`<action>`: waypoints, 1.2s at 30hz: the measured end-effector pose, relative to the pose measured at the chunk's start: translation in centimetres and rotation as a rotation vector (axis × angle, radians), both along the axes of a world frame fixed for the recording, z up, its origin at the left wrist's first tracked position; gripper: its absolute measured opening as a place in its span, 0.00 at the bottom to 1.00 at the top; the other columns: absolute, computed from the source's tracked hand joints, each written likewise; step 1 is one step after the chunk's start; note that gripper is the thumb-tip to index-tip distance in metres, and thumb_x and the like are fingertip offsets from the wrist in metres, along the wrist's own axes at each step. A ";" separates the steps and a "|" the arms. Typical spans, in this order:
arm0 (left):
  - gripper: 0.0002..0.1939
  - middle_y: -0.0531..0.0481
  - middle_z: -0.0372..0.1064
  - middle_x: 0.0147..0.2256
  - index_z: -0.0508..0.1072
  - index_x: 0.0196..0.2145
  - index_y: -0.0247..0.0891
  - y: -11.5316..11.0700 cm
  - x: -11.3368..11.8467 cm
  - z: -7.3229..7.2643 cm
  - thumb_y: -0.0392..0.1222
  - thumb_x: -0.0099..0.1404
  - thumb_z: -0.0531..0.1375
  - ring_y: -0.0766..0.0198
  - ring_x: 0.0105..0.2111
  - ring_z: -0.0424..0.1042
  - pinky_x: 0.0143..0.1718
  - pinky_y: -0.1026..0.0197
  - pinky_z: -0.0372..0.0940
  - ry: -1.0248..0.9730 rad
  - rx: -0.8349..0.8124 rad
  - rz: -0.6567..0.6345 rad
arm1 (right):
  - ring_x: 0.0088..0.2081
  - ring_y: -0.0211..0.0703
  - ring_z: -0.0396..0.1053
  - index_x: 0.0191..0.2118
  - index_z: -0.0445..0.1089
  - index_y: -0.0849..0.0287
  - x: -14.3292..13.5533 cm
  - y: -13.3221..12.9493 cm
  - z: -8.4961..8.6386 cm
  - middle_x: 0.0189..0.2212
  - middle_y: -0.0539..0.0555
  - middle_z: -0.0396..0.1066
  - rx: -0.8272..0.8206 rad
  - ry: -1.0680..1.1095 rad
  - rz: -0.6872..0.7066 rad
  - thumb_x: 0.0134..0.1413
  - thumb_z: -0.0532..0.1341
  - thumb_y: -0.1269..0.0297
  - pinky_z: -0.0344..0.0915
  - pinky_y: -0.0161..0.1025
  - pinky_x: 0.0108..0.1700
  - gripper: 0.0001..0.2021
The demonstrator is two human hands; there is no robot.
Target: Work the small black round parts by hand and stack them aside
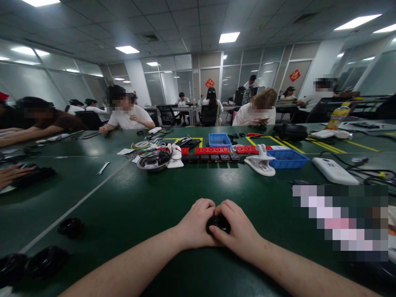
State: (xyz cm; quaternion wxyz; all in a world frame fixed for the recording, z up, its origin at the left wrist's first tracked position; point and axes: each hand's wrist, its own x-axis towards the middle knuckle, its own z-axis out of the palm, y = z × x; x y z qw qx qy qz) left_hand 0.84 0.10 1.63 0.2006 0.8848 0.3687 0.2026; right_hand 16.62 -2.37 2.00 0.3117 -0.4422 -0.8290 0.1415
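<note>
Near the middle of the green table (154, 194), a round, glossy black object (222, 222) sits between both hands. My left hand (198, 225) curves round its left side, with the fingers bent and partly hidden behind it. From the right, my right hand (237, 225) grips the same object, its thumb across the front and its fingers over the top. The fingertips of the two hands meet or nearly meet above it. At the left lie a small black ring-shaped object (70, 227) and a larger one (47, 262).
Across the table stand a metal bowl (151, 168), red power strips (212, 150), a white clamp (261, 165) and a blue tray (287, 159). A white box (335, 170) and cables lie to the right. A wrench (103, 168) rests at left. Several people sit beyond.
</note>
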 end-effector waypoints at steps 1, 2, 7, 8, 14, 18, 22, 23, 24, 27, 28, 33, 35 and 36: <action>0.21 0.48 0.58 0.40 0.66 0.35 0.39 0.0 0.0 0.0 0.48 0.43 0.65 0.57 0.40 0.59 0.43 0.55 0.59 -0.006 -0.009 0.001 | 0.33 0.43 0.59 0.31 0.61 0.60 0.0 0.0 0.0 0.30 0.53 0.61 0.007 -0.001 0.006 0.43 0.60 0.68 0.59 0.43 0.37 0.07; 0.21 0.48 0.58 0.40 0.66 0.36 0.39 0.0 -0.1 -0.1 0.47 0.43 0.65 0.57 0.41 0.59 0.43 0.55 0.59 -0.013 -0.018 0.000 | 0.34 0.43 0.59 0.31 0.62 0.60 0.0 0.0 0.0 0.30 0.53 0.61 0.018 0.001 0.014 0.43 0.60 0.68 0.59 0.43 0.37 0.07; 0.22 0.48 0.59 0.41 0.68 0.38 0.39 0.3 -0.3 -0.2 0.43 0.43 0.65 0.57 0.42 0.60 0.45 0.56 0.59 -0.031 -0.020 -0.028 | 0.37 0.44 0.60 0.35 0.63 0.59 0.2 0.0 0.0 0.33 0.54 0.63 0.094 0.063 0.103 0.43 0.56 0.72 0.59 0.45 0.40 0.09; 0.22 0.48 0.59 0.41 0.68 0.38 0.39 0.4 -0.3 -0.2 0.42 0.43 0.65 0.57 0.42 0.60 0.45 0.56 0.59 -0.035 -0.019 -0.033 | 0.37 0.44 0.60 0.35 0.63 0.59 0.2 0.0 0.1 0.34 0.54 0.63 0.107 0.077 0.126 0.42 0.55 0.73 0.59 0.45 0.41 0.10; 0.16 0.50 0.57 0.46 0.71 0.33 0.41 0.7 -0.5 -0.5 0.41 0.43 0.66 0.55 0.49 0.56 0.51 0.56 0.55 -0.019 0.002 -0.121 | 0.35 0.42 0.62 0.33 0.62 0.59 0.2 -0.7 0.5 0.30 0.53 0.65 0.196 0.128 0.307 0.38 0.50 0.77 0.58 0.47 0.44 0.13; 0.17 0.49 0.57 0.48 0.72 0.35 0.41 0.9 -0.7 -0.7 0.45 0.46 0.65 0.54 0.50 0.56 0.52 0.54 0.53 -0.012 0.005 -0.144 | 0.36 0.40 0.64 0.31 0.62 0.58 0.2 -1.0 0.6 0.27 0.50 0.66 0.193 0.112 0.415 0.37 0.48 0.78 0.50 0.50 0.53 0.13; 0.19 0.50 0.58 0.48 0.70 0.40 0.44 0.9 -0.7 -0.7 0.44 0.48 0.64 0.55 0.50 0.57 0.52 0.54 0.53 0.003 0.021 -0.169 | 0.39 0.39 0.65 0.34 0.61 0.58 0.3 -1.1 1.0 0.29 0.51 0.67 0.200 0.131 0.434 0.38 0.48 0.78 0.48 0.49 0.55 0.15; 0.23 0.50 0.58 0.48 0.68 0.43 0.44 0.9 -0.6 -0.6 0.44 0.47 0.64 0.55 0.50 0.56 0.53 0.54 0.52 0.008 0.020 -0.170 | 0.40 0.39 0.64 0.35 0.61 0.58 0.3 -1.1 1.1 0.31 0.51 0.67 0.207 0.132 0.431 0.39 0.48 0.78 0.48 0.49 0.55 0.15; 0.28 0.50 0.57 0.49 0.65 0.46 0.44 0.8 -0.6 -0.6 0.44 0.46 0.64 0.55 0.50 0.56 0.53 0.53 0.52 0.010 0.019 -0.166 | 0.41 0.40 0.64 0.37 0.61 0.58 0.4 -1.1 1.1 0.33 0.52 0.67 0.215 0.129 0.419 0.40 0.49 0.77 0.49 0.49 0.55 0.15; 0.34 0.47 0.57 0.48 0.62 0.48 0.41 0.7 -0.4 -0.5 0.45 0.43 0.65 0.54 0.49 0.57 0.53 0.52 0.52 0.005 0.014 -0.109 | 0.43 0.44 0.61 0.42 0.60 0.59 0.4 -0.9 1.0 0.38 0.55 0.65 0.219 0.113 0.306 0.44 0.53 0.71 0.53 0.49 0.51 0.15; 0.33 0.47 0.58 0.47 0.62 0.47 0.40 0.6 -0.3 -0.5 0.46 0.42 0.65 0.54 0.48 0.58 0.53 0.51 0.53 0.007 0.016 -0.078 | 0.43 0.46 0.61 0.42 0.59 0.59 0.4 -0.7 0.8 0.39 0.56 0.64 0.205 0.101 0.246 0.44 0.55 0.69 0.54 0.49 0.49 0.15; 0.35 0.47 0.61 0.41 0.63 0.44 0.38 -0.2 0.4 -0.2 0.54 0.39 0.65 0.54 0.44 0.61 0.56 0.44 0.45 0.040 0.023 0.051 | 0.37 0.47 0.59 0.38 0.61 0.61 0.1 -0.1 -0.2 0.35 0.56 0.62 0.067 -0.024 0.014 0.46 0.59 0.62 0.58 0.48 0.41 0.13; 0.34 0.48 0.62 0.40 0.63 0.44 0.39 -0.6 0.6 -0.2 0.54 0.40 0.65 0.55 0.44 0.61 0.57 0.43 0.41 0.057 0.011 0.060 | 0.36 0.46 0.58 0.36 0.61 0.61 -0.1 -0.1 -0.3 0.33 0.56 0.62 0.031 -0.057 -0.023 0.47 0.58 0.62 0.58 0.46 0.39 0.11; 0.32 0.48 0.62 0.40 0.64 0.44 0.40 -0.7 0.7 -0.2 0.53 0.41 0.65 0.55 0.43 0.62 0.57 0.43 0.40 0.064 0.004 0.061 | 0.35 0.45 0.58 0.35 0.61 0.61 -0.1 -0.2 -0.4 0.33 0.55 0.62 0.021 -0.067 -0.034 0.47 0.58 0.63 0.58 0.46 0.39 0.10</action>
